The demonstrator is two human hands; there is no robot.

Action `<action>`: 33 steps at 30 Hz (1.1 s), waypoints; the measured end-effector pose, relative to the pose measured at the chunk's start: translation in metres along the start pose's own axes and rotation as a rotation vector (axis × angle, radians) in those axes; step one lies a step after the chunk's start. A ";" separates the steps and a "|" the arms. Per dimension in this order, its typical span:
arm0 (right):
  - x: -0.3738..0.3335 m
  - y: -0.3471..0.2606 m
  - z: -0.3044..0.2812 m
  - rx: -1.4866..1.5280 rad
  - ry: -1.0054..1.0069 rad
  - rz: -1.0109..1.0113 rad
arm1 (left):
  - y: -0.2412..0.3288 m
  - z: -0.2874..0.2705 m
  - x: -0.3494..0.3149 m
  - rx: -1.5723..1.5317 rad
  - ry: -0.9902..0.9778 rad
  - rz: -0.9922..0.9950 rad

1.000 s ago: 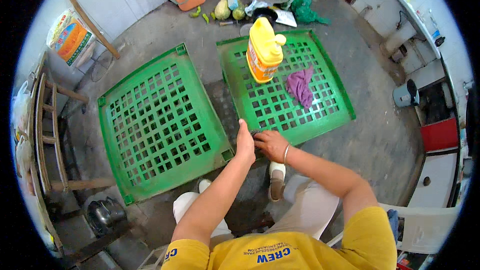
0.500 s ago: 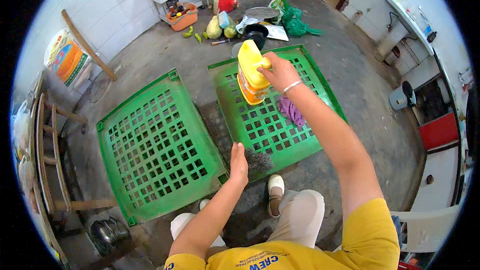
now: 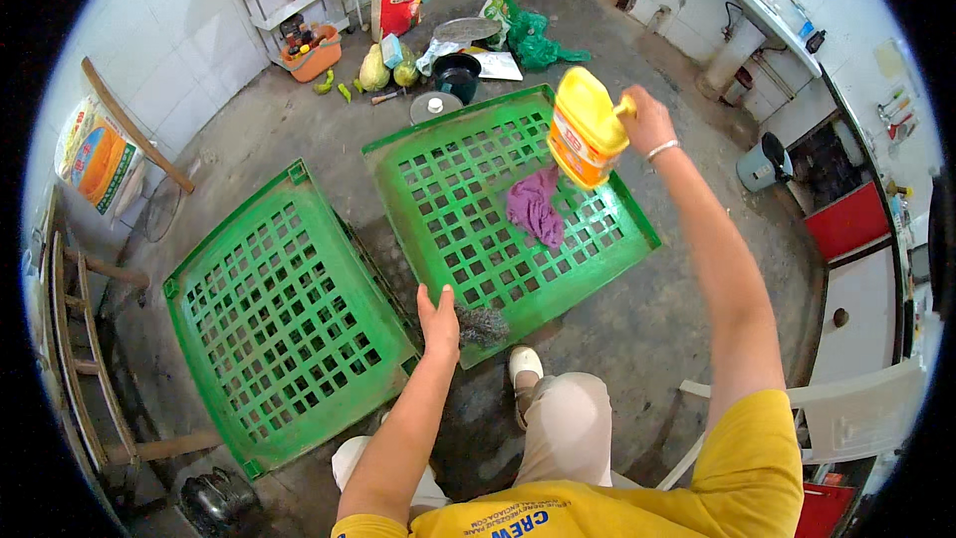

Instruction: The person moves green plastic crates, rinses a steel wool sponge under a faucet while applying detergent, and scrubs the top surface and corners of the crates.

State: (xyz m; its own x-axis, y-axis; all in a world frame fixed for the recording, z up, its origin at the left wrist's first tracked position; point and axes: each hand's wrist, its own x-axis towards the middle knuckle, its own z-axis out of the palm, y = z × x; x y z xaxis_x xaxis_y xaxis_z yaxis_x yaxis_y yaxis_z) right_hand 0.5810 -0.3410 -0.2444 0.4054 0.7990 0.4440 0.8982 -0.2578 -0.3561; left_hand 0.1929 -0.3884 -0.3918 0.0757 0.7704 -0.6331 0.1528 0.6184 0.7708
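Note:
My right hand is closed around the handle of a yellow plastic jug with an orange label. The jug hangs tilted above the far right part of a green plastic crate. A crumpled purple cloth lies on that crate's grid, left of and below the jug. Near the crate's front corner, my left hand holds a dark steel wool scrubber against its palm side. Its thumb and forefinger point up, slightly apart; the other fingers are mostly hidden. A second green crate lies to the left.
Beyond the crates are a black pot, a lid, gourds, a green bag and an orange basket. A wooden ladder-like frame stands left. A grey bucket and a white chair are at right.
My right hand has carried the jug to the right, past the purple cloth. The whole view has shifted a little. My left hand stays by the crate's front corner, its thumb and forefinger further apart.

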 end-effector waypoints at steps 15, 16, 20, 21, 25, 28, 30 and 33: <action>-0.174 -0.074 0.054 0.032 -0.536 -0.388 | -0.027 -0.026 0.052 -0.120 -0.095 0.165; -0.199 -0.088 0.068 0.238 -0.541 -0.465 | -0.027 -0.022 0.052 -0.093 -0.095 0.182; -0.250 -0.125 0.113 0.294 -0.794 -0.609 | -0.021 -0.017 0.043 0.221 0.038 0.335; -0.257 -0.130 0.124 0.277 -0.801 -0.621 | -0.019 -0.014 0.040 0.290 0.070 0.377; -0.254 -0.114 0.156 0.103 -0.587 -0.390 | -0.021 -0.008 0.046 0.612 0.155 0.709; -0.234 -0.088 0.137 0.108 -0.499 -0.174 | -0.016 -0.007 0.051 0.846 0.159 0.849; -0.235 -0.079 0.123 0.232 -0.433 -0.197 | -0.012 -0.003 0.053 0.972 0.158 0.909; -0.221 -0.065 0.113 0.299 -0.234 -0.145 | -0.015 0.001 0.061 1.032 0.196 0.882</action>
State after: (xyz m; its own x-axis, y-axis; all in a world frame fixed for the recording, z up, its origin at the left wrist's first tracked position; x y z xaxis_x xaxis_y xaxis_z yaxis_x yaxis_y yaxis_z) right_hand 0.4140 -0.4395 -0.4121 0.1972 0.9264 0.3208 0.8401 0.0090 -0.5424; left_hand 0.1962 -0.3505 -0.4422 0.4032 0.9070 0.1216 0.7911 -0.4122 0.4520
